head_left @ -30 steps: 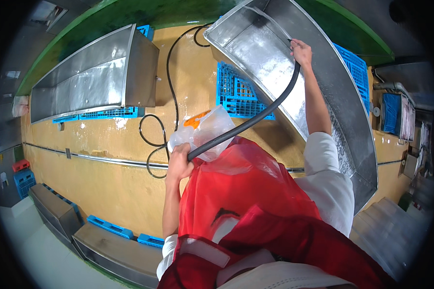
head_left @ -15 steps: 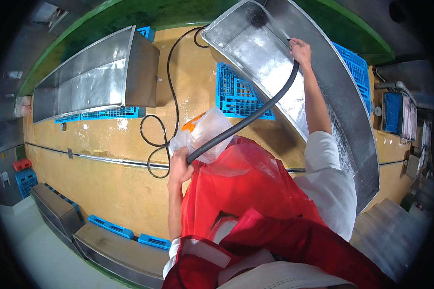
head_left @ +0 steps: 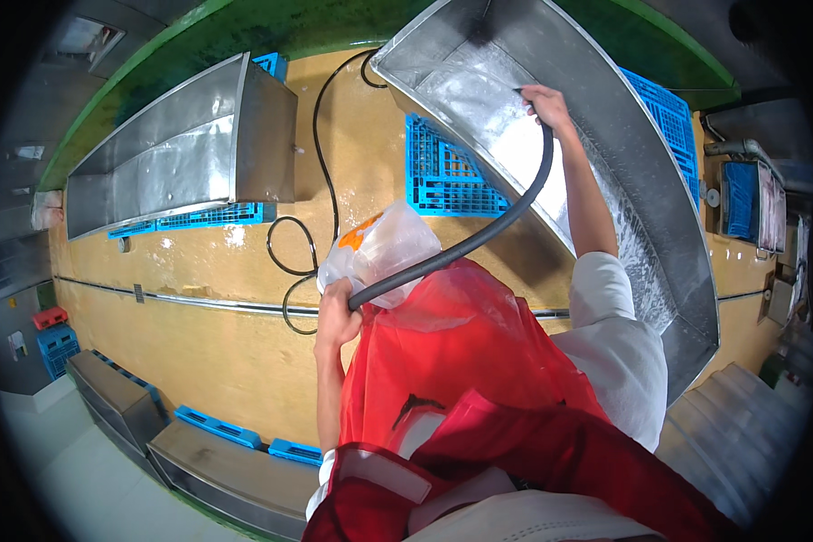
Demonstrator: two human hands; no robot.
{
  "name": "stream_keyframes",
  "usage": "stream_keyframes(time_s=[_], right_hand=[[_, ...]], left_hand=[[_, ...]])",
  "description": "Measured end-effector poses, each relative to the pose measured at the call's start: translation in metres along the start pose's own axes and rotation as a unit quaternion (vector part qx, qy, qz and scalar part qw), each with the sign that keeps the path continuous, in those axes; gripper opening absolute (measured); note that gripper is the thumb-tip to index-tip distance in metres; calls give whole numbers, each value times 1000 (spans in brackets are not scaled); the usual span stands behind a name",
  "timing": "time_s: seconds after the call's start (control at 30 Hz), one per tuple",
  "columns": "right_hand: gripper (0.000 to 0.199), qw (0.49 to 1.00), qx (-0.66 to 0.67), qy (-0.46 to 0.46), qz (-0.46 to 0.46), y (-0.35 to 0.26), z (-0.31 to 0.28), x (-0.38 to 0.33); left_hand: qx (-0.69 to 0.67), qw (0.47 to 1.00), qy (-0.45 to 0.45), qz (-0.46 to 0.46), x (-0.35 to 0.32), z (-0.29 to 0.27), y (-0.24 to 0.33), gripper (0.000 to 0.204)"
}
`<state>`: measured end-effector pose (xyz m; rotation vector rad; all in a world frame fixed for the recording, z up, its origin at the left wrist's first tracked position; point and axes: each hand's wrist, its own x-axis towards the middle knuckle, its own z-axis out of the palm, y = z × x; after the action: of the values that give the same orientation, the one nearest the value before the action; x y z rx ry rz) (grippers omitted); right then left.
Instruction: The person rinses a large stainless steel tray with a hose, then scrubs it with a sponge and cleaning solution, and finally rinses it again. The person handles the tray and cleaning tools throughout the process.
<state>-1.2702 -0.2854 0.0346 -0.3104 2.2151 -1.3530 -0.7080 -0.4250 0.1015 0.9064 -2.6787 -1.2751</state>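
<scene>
Rinsing the steel trough [head_left: 598,83] appears in hand: right hand [head_left: 551,108] fingers curl around the black hose [head_left: 468,247] near its tip, left hand [head_left: 337,316] fingers grip farther back; next, probably sweep the tip over the trough bottom beyond the right fingertips

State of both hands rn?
Left hand: closed on black hose; can't tell if also gripping plastic bag.
Right hand: closed on the hose, near its end.
</scene>
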Motion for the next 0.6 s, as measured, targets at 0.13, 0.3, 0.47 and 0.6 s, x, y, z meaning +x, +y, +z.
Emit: stream_keyframes(time_s=[0.13,0.3,0.47,0.6], right_hand=[[26,981,70,175,-40,-12,-28,10],[28,993,-11,117,-29,-34,-32,-1],[30,988,15,148,-32,-33,-39,-12],[31,998,6,45,-36,-24,-11,-52]], left_hand=[[13,999,15,27,1,8,-10,20],[46,999,-19,5,-2,10,-14,33],[36,999,-16,23,-6,15,-13,33],[-26,998,8,59,-18,7,-12,17]])
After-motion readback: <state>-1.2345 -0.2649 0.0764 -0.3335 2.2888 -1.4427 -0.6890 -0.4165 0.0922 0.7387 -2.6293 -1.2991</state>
